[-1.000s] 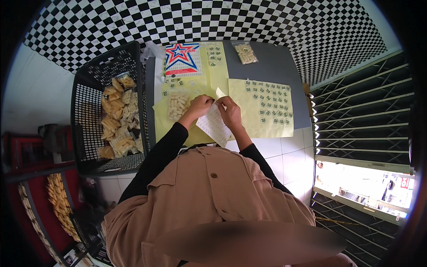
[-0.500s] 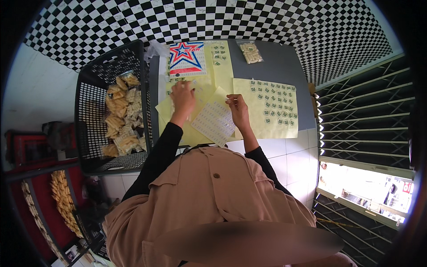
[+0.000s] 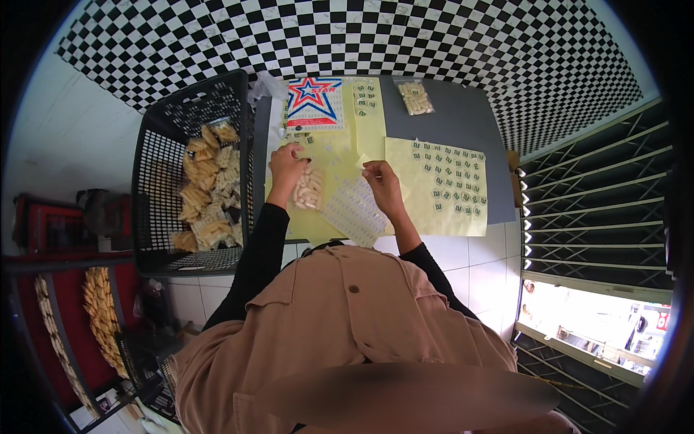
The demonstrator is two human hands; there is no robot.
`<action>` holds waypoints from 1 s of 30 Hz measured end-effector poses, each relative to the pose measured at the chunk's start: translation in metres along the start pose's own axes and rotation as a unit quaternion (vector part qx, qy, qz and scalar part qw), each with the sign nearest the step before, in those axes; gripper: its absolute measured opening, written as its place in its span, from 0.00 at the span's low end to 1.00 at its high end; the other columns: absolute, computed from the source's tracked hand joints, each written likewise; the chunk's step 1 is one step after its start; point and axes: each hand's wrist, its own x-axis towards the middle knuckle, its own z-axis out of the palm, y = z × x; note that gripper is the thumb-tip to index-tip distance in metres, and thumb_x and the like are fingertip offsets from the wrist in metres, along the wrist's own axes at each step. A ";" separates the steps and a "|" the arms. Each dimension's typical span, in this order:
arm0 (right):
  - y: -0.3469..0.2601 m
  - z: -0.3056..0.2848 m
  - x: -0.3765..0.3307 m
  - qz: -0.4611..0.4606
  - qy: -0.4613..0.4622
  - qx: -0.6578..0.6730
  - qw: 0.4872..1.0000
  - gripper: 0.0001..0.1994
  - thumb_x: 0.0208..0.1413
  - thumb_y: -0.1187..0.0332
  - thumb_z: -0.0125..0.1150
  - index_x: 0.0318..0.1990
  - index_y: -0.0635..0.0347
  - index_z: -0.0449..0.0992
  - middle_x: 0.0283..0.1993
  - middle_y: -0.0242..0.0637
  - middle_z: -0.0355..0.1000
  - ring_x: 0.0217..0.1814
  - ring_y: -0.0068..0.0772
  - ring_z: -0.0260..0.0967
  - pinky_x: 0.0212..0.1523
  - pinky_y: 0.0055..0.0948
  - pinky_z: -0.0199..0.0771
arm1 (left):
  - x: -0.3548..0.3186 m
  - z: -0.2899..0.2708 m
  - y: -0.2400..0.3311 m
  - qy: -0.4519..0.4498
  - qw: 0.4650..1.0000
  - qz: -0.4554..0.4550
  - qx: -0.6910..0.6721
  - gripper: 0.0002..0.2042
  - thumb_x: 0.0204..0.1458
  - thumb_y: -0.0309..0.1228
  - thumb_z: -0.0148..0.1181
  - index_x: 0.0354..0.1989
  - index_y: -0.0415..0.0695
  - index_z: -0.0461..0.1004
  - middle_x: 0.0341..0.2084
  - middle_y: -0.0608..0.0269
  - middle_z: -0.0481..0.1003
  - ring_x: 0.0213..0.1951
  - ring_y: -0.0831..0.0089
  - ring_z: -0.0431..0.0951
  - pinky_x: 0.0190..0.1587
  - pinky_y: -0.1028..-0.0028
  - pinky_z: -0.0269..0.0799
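A clear bag of pale, finger-shaped snacks (image 3: pixel 309 191) lies on yellow paper on the table. At its upper left edge is my left hand (image 3: pixel 287 172), thumb and forefinger apart. My right hand (image 3: pixel 384 189) is closed in a pinch on a pale yellow paper sheet (image 3: pixel 363 160), part of which lies hidden beneath the hand. Between my hands, at the near side, a white sheet of small printed labels (image 3: pixel 353 211) lies at a slant. A few small loose labels (image 3: pixel 331 160) are scattered above it.
On the right lies a yellow sheet with rows of round stickers (image 3: pixel 450 173). A filled snack bag (image 3: pixel 414 97) sits at the back, near a star-printed packet (image 3: pixel 314 105). At left, a black plastic crate (image 3: pixel 159 173) holds several snack bags (image 3: pixel 210 181).
The yellow sheet has shifted right with my right hand, and the snack bag now shows. My left hand has turned and sits beside that bag. The whole view has shifted slightly.
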 end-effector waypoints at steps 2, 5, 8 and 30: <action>-0.004 0.003 0.002 0.001 -0.014 0.011 1.000 0.08 0.57 0.71 0.59 0.40 0.66 0.71 0.43 0.40 0.75 0.42 0.31 0.73 0.42 0.28 0.74 | -0.003 -0.005 -0.004 -0.017 0.994 0.049 -0.096 0.21 0.41 0.28 0.70 0.46 0.44 0.74 0.31 0.60 0.75 0.40 0.65 0.77 0.48 0.68 0.70; -0.012 0.005 0.005 0.017 -0.031 0.036 0.999 0.08 0.58 0.70 0.59 0.40 0.66 0.71 0.44 0.41 0.75 0.44 0.32 0.73 0.44 0.28 0.74 | -0.012 -0.012 0.009 0.015 0.983 0.124 -0.134 0.13 0.49 0.21 0.62 0.44 0.41 0.72 0.29 0.62 0.74 0.39 0.70 0.78 0.45 0.75 0.71; -0.027 0.012 0.009 0.012 -0.040 0.049 0.998 0.09 0.58 0.70 0.59 0.41 0.66 0.71 0.46 0.41 0.75 0.43 0.31 0.72 0.44 0.28 0.73 | -0.019 -0.018 0.015 -0.038 0.935 0.130 -0.328 0.06 0.55 0.18 0.55 0.40 0.39 0.69 0.32 0.61 0.76 0.41 0.73 0.78 0.43 0.76 0.72; -0.073 0.014 -0.002 -0.017 0.000 0.023 1.000 0.08 0.56 0.70 0.61 0.39 0.66 0.73 0.39 0.36 0.75 0.37 0.24 0.70 0.39 0.24 0.70 | -0.064 -0.038 0.053 -0.126 0.862 0.112 -0.478 0.03 0.60 0.20 0.48 0.38 0.40 0.62 0.37 0.49 0.78 0.43 0.66 0.80 0.44 0.76 0.73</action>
